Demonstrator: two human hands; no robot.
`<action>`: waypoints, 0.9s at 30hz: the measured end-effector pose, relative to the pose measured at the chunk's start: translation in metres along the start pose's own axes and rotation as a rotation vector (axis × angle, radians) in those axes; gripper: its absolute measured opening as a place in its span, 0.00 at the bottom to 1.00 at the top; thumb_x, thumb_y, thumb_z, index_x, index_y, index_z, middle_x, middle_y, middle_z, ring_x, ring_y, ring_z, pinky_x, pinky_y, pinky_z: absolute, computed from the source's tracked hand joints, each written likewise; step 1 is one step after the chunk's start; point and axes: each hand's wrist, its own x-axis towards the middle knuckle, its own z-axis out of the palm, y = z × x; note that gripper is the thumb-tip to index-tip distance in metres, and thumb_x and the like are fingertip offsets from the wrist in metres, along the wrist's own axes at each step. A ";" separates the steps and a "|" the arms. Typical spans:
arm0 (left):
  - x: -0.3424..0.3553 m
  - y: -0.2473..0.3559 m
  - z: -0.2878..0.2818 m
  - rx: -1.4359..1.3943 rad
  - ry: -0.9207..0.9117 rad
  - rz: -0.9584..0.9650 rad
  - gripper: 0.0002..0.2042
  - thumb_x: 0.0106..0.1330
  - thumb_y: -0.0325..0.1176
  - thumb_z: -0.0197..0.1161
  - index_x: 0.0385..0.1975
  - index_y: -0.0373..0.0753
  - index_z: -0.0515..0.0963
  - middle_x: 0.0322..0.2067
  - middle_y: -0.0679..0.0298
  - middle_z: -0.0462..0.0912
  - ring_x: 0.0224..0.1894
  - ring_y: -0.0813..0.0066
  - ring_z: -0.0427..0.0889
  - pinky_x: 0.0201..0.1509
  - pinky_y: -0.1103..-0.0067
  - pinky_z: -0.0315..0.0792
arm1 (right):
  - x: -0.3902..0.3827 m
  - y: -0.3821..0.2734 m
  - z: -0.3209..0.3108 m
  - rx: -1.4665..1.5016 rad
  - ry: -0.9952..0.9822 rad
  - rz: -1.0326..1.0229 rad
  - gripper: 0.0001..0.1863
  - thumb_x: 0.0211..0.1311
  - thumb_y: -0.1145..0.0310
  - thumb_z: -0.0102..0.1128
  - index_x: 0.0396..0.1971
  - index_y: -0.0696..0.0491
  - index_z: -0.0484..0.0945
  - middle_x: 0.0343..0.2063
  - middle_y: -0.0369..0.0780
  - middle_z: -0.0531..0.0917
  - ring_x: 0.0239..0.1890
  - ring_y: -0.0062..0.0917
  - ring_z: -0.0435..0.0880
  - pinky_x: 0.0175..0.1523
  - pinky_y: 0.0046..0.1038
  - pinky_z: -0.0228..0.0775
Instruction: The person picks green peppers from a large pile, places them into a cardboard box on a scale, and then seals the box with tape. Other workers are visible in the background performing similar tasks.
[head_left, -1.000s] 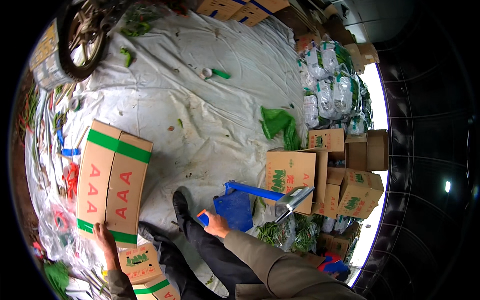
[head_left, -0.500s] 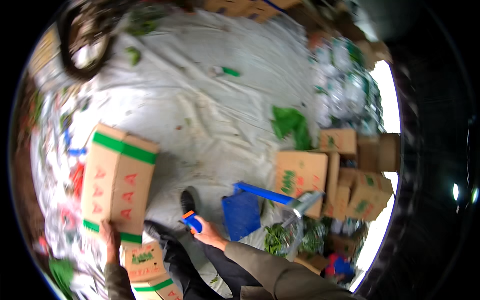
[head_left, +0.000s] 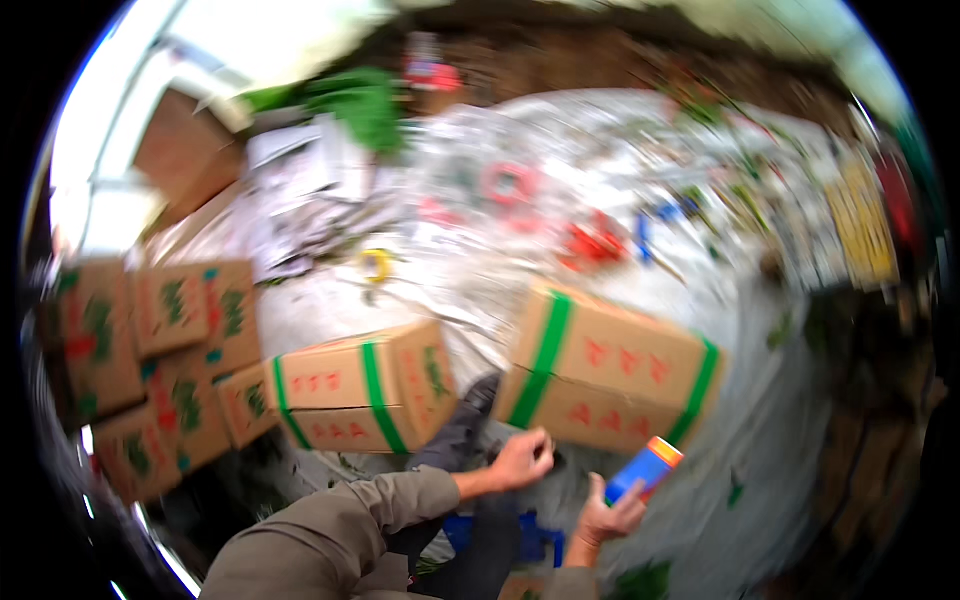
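Note:
The whole view is motion-blurred. My left hand (head_left: pixel 525 458) reaches out from an olive sleeve, fingers curled, at the lower edge of a cardboard box with green tape and red marks (head_left: pixel 610 375); the blur hides whether it grips the box. My right hand (head_left: pixel 608 515) is just below that box and holds a small blue object with an orange end (head_left: pixel 645 468). A second taped box of the same kind (head_left: pixel 355 392) lies to the left of my left hand.
Several more cardboard boxes (head_left: pixel 150 360) are stacked at the left. A pale plastic sheet (head_left: pixel 480 270) covers the ground, strewn with red tape rolls (head_left: pixel 508 185), a yellow item (head_left: pixel 378 262) and green leaves (head_left: pixel 360 100). My dark shoe (head_left: pixel 465 420) and a blue item (head_left: pixel 525 535) are below.
The view has swung round sharply and blurred. The taped box now lies right in front of my hands, a second box shows beside it, and my right hand still holds the blue object.

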 end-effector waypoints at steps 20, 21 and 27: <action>-0.557 -0.032 0.031 0.035 1.278 -1.203 0.13 0.63 0.35 0.58 0.21 0.37 0.66 0.23 0.44 0.70 0.28 0.41 0.71 0.33 0.52 0.63 | 0.053 -0.156 0.012 0.099 -1.006 -1.144 0.33 0.56 0.46 0.67 0.60 0.47 0.78 0.41 0.54 0.83 0.47 0.43 0.81 0.51 0.48 0.70; -0.540 -0.008 0.032 -0.118 1.230 -1.237 0.11 0.62 0.36 0.58 0.24 0.35 0.69 0.27 0.41 0.73 0.31 0.38 0.73 0.36 0.51 0.65 | 0.049 -0.181 0.001 0.134 -0.999 -1.224 0.33 0.56 0.46 0.67 0.59 0.47 0.78 0.41 0.53 0.83 0.47 0.42 0.81 0.51 0.47 0.70; -0.545 -0.004 0.111 -0.488 1.271 -1.390 0.11 0.59 0.36 0.59 0.35 0.37 0.80 0.39 0.43 0.83 0.46 0.40 0.81 0.47 0.55 0.74 | -0.064 -0.278 -0.110 0.156 -1.173 -1.645 0.31 0.58 0.46 0.66 0.57 0.49 0.80 0.38 0.50 0.85 0.44 0.39 0.84 0.49 0.42 0.73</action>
